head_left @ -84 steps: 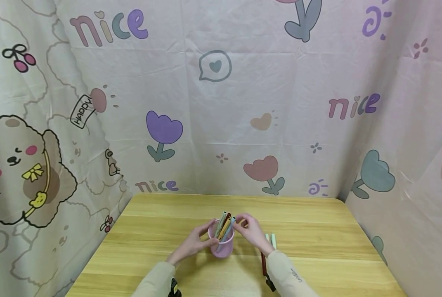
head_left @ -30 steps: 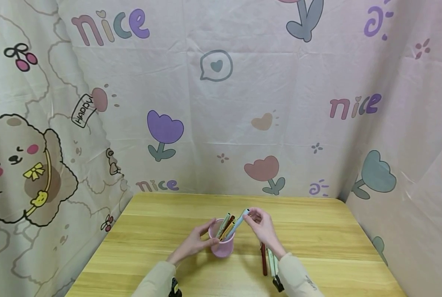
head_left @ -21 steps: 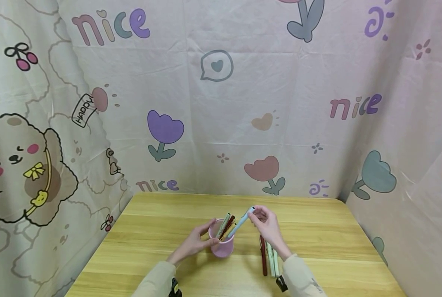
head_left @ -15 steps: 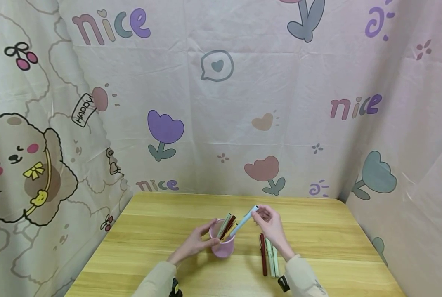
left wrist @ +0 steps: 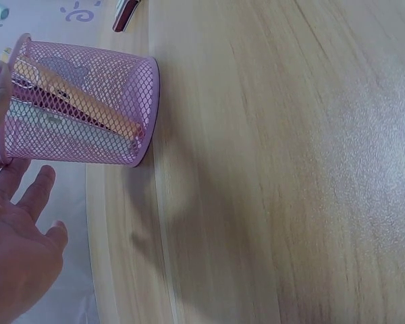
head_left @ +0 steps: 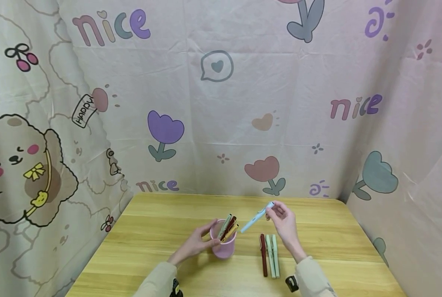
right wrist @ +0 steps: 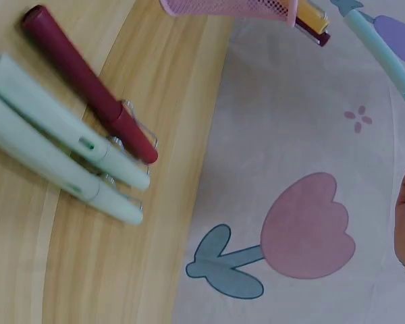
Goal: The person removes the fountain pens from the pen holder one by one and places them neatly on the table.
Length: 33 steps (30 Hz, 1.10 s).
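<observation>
blue pen [head_left: 257, 217] pinched in right fingers [head_left: 276, 211]

Both arms wear long beige sleeves, the left sleeve [head_left: 154, 281] rising from the lower middle of the head view, the right sleeve [head_left: 311, 278] from the lower right. A small black device sits at each cuff near the bottom edge. The left hand [head_left: 195, 245] and right hand [head_left: 285, 225] are bare, without rings or gloves.
</observation>
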### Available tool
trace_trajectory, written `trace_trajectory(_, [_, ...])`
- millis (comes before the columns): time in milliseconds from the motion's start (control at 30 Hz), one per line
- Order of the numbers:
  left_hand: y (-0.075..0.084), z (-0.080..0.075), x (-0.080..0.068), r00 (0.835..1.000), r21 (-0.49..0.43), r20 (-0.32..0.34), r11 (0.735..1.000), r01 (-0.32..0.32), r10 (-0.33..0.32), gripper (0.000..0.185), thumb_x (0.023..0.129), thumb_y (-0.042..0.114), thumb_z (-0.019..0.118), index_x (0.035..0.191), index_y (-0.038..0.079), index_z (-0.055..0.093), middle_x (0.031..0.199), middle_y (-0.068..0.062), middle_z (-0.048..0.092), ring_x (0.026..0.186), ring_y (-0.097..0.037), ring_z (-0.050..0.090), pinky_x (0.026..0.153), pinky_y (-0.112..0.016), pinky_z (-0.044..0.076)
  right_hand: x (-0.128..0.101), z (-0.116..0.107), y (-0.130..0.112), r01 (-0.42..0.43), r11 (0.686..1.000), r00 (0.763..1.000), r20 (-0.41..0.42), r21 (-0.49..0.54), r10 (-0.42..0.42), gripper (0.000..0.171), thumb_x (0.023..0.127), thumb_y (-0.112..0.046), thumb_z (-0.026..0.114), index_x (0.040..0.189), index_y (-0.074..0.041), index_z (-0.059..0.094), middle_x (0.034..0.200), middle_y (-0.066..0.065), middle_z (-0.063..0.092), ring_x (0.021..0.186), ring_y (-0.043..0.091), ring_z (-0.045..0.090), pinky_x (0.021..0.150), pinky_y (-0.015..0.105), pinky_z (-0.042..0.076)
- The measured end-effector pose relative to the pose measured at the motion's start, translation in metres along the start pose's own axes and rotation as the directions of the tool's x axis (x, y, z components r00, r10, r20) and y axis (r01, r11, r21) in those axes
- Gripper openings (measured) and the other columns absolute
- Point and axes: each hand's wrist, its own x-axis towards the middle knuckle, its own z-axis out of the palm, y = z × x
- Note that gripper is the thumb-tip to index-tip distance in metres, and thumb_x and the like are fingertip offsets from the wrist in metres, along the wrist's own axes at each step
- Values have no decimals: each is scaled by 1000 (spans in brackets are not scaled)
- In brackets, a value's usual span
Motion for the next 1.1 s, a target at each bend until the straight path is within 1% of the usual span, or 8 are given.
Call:
trace_trajectory(200, [1, 1, -1, 1000, -16, 0, 1000, 7, -7, 78, 95, 25, 70, 153, -9, 29, 156, -34, 34, 141, -56, 37, 117, -70, 31, 1, -12, 3, 18, 999, 1000, -3, 49, -17, 24, 97, 0, 61, 116, 15, 56, 85, -8, 69, 73, 5, 66, 68, 18, 60])
trace_trajectory(400, [1, 1, 0, 1000, -14, -1, 1000, 26, -26, 79, 95, 26, 69, 153, -8, 28, 156, -33, 33, 142, -57, 35, 116, -73, 29, 0, -24, 10, 35, 998, 998, 56, 49, -38, 13, 102, -6, 55, 113, 0, 60, 86, -4, 66, 72, 4, 63, 65, 19, 59])
trace_trajectory(467, [0, 0, 0, 1000, -9, -5, 1000, 27, -27, 78, 95, 25, 70, 153, -7, 29, 156, -33, 34, 142, -57, 36, 116, -73, 29, 0, -28, 12, 10, 1000, 997, 72, 24, -12, 15, 104, -9, 54, 115, -1, 59, 86, -2, 65, 70, 4, 60, 61, 19, 57])
trace_trajectory(567, [0, 0, 0, 1000, -7, -8, 1000, 28, -28, 77, 95, 24, 70, 153, -6, 30, 156, -32, 35, 142, -56, 36, 116, -73, 29, -1, -34, 16, -50, 998, 995, 82, -37, 53, 23, 105, -12, 52, 122, 3, 56, 84, -1, 63, 65, 4, 55, 55, 18, 51])
trace_trajectory(667, [0, -1, 0, 999, -23, -8, 999, 32, -32, 77, 95, 24, 70, 154, -6, 30, 157, -32, 33, 143, -56, 34, 116, -73, 29, -2, -40, 20, -112, 988, 989, 83, -103, 121, 32, 106, -15, 49, 129, 7, 52, 80, -2, 60, 60, 4, 49, 51, 17, 44])
trace_trajectory(767, [1, 0, -1, 999, -50, -7, 998, 38, -38, 78, 95, 22, 70, 154, -7, 29, 158, -33, 31, 144, -56, 33, 118, -71, 27, -2, -46, 24, -159, 975, 982, 81, -152, 173, 36, 107, -17, 47, 135, 6, 50, 78, -3, 57, 58, 3, 46, 51, 16, 41])
trace_trajectory(967, [6, 5, -1, 996, -132, -14, 987, 89, -91, 86, 94, 23, 72, 155, -9, 21, 161, -32, 24, 149, -50, 27, 123, -60, 23, -4, -53, 30, -187, 967, 976, 80, -176, 203, 38, 107, -17, 47, 137, 6, 50, 77, -4, 55, 57, 3, 45, 50, 17, 42])
trace_trajectory(1100, [11, 12, 0, 988, -147, -63, 980, 133, -143, 98, 87, 25, 80, 157, -7, 19, 162, -30, 26, 149, -48, 31, 123, -61, 25, -5, -55, 32, -202, 962, 973, 79, -185, 219, 40, 107, -17, 48, 139, 8, 48, 78, -3, 56, 57, 4, 45, 50, 18, 42])
